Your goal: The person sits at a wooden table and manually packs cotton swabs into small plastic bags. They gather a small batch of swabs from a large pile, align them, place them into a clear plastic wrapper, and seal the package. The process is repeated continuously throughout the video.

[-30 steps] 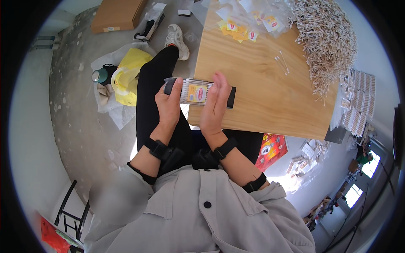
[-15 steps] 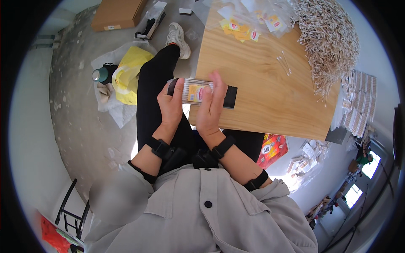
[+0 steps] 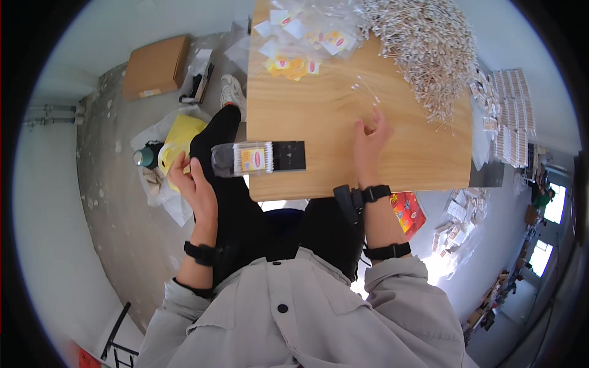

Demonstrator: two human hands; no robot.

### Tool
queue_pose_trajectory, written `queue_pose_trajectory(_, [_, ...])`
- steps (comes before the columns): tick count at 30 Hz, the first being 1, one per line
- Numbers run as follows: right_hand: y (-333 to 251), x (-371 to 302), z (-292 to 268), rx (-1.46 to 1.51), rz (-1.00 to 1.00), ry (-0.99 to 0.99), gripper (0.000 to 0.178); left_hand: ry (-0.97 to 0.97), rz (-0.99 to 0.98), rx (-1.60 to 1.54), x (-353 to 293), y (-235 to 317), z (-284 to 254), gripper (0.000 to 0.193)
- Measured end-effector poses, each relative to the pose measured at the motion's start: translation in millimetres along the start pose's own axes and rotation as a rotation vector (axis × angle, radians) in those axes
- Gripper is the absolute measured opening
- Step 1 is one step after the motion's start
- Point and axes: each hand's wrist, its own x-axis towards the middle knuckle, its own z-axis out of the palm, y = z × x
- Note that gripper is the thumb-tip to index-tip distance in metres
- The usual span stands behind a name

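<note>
A clear pack of cotton swabs [image 3: 253,158] with a yellow label is lying at the near left corner of the surface [image 3: 325,126], and its left end is projecting beyond the edge. A flat black strip [image 3: 288,156] is showing at its right end. To the left of the pack, the left hand [image 3: 193,186] is hanging apart from it; its grip is standing partly open, fingers bent, and is holding nothing. To the right of the pack, the right hand [image 3: 372,140] is staying above the surface, with its grip loosely curled and partly open; a few loose swabs [image 3: 367,90] are lying just beyond its fingertips, but I cannot tell if it is touching one. Farther, a large heap of swabs [image 3: 429,55] is covering the far right, while yellow cards [image 3: 289,67] and clear bags [image 3: 331,18] are lying at the far left. On the floor at left, a yellow bag [image 3: 184,136] is resting beside a bottle [image 3: 144,157].
</note>
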Motion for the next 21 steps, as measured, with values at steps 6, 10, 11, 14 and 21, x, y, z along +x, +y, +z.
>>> queue_pose_trajectory(6, [17.6,75.9,-16.6,-0.112,-0.051,-0.134,0.036,-0.516,0.532,0.193,-51.9,98.3,57.6,0.060])
queue_pose_trajectory(10, [28.6,75.0,-10.2,-0.017,-0.099,-0.261,0.015,-0.725,0.778,0.282,-72.2,113.8,136.1,0.080])
queue_pose_trajectory(11, [23.2,64.3,-14.6,-0.017,-0.098,-0.316,0.015,-0.748,0.825,0.314,-74.3,116.9,151.0,0.082])
queue_pose_trajectory(14, [24.0,26.8,-26.9,0.166,-0.082,-0.436,0.018,-0.746,0.820,0.477,-83.1,106.7,189.1,0.083])
queue_pose_trajectory(21, [71.5,125.6,-33.7,-0.120,0.009,0.145,0.046,-0.786,0.794,0.677,-90.7,105.8,203.3,0.077])
